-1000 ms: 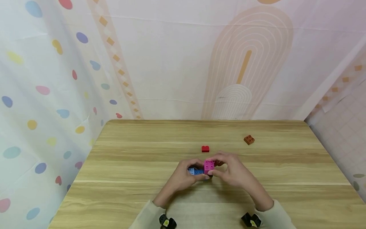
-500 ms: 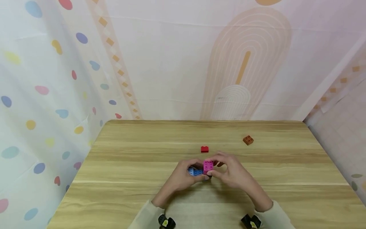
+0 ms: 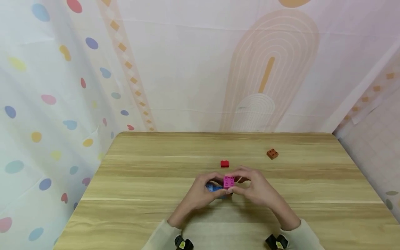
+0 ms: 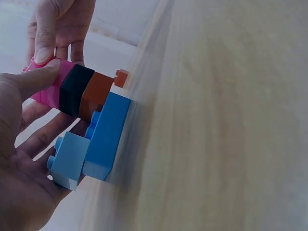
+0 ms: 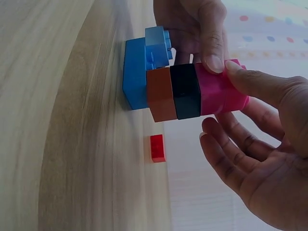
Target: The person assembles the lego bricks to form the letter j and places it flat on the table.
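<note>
A stack of toy building bricks is between my two hands, low in the middle of the head view. Its base is a long blue brick [image 5: 134, 74], with a light blue brick [image 4: 71, 156] on one end. From the other end rise an orange-brown brick [image 5: 161, 94], a black brick [image 5: 186, 91] and a pink part [image 3: 228, 182], which looks like two bricks. My left hand [image 3: 201, 195] holds the stack, thumb on the pink part and fingers behind. With thumb and fingers, my right hand [image 3: 257, 187] pinches the pink top; its other fingers are loosely bent.
A small red brick [image 3: 224, 164] lies on the wooden table [image 3: 150, 166] just beyond the hands. Farther back to the right is another orange-brown brick [image 3: 272, 153]. A patterned curtain [image 3: 187, 76] hangs behind the table.
My left thumb has shifted slightly up along the pink part, close to the right thumb. Otherwise the hands and stack stay nearly in place, and the loose bricks have not moved.
</note>
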Tool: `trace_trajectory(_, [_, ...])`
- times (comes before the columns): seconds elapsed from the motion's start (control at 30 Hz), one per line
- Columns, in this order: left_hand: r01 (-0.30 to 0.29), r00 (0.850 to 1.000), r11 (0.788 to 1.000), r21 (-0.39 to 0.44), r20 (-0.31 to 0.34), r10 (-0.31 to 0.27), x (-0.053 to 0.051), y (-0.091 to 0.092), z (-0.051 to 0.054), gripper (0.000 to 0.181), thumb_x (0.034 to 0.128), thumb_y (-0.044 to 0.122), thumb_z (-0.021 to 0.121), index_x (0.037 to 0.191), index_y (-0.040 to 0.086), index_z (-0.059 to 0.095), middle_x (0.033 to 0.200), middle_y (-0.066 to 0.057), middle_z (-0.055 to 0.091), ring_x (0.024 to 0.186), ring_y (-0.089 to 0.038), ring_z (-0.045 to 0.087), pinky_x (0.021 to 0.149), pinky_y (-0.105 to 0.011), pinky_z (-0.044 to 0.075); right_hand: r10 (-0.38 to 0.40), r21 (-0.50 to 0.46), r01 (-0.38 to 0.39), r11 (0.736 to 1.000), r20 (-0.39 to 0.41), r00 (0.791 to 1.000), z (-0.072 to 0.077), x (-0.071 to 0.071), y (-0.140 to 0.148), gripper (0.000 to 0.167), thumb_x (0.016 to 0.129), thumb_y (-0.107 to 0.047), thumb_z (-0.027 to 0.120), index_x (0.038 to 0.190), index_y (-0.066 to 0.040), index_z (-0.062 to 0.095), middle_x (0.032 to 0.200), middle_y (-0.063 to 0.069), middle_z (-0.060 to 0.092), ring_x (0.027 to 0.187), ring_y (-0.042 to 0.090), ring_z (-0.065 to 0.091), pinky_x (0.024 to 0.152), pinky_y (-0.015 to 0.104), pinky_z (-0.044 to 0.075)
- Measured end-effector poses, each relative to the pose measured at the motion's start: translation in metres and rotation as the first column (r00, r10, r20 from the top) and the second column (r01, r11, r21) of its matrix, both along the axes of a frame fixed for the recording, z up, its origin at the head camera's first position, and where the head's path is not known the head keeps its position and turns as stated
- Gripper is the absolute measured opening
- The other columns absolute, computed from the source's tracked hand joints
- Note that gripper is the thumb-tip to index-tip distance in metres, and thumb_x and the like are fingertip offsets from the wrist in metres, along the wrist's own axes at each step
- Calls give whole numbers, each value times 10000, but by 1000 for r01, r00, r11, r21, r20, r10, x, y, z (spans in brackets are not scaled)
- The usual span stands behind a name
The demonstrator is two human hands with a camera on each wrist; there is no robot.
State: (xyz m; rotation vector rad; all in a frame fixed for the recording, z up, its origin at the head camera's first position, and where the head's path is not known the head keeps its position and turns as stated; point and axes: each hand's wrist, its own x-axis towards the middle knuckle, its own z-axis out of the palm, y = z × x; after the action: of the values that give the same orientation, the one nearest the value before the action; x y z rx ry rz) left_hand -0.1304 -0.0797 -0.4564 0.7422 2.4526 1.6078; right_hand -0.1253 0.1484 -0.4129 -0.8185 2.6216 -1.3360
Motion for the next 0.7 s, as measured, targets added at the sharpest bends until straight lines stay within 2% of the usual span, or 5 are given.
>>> trace_trajectory(0.3, [2,1000,1000,25,6,-2,1,2,-2,241,883,295,824,1101,308,721,1102,135,752,1034,-94,706,944,-322,551,15,-22,-15,1000,14,1000,-1,2,6,361,903,-294,795,1252,-258,709,1201,-75,708,1007,109,669,892,361,579])
trace_trajectory(0.4, [-1,1000,999,33,3,1,1,2,-2,240,876,311,829,1089,316,719,1089,139,753,1023,-93,706,934,-317,552,21,-29,-20,999,36,999,0,2,9,350,933,-344,759,1268,-266,695,1231,-75,704,1035,124,677,914,360,574])
trace_trajectory(0.53, [-6,1000,1000,28,0,6,1,2,-2,253,866,324,837,1087,314,714,1085,139,752,1005,-82,703,914,-298,556,-1,-21,2,1000,59,998,1,0,15,365,972,-401,699,1286,-215,690,1248,-51,712,1054,136,681,937,361,564])
trace_trajectory(0.7, [-15,1000,1000,20,-4,15,0,2,-4,254,859,307,845,1075,291,714,1078,117,756,987,-84,706,888,-276,561,-51,-14,52,999,45,998,3,-4,24,337,990,-353,688,1275,-174,688,1239,41,730,1036,129,682,929,332,563])
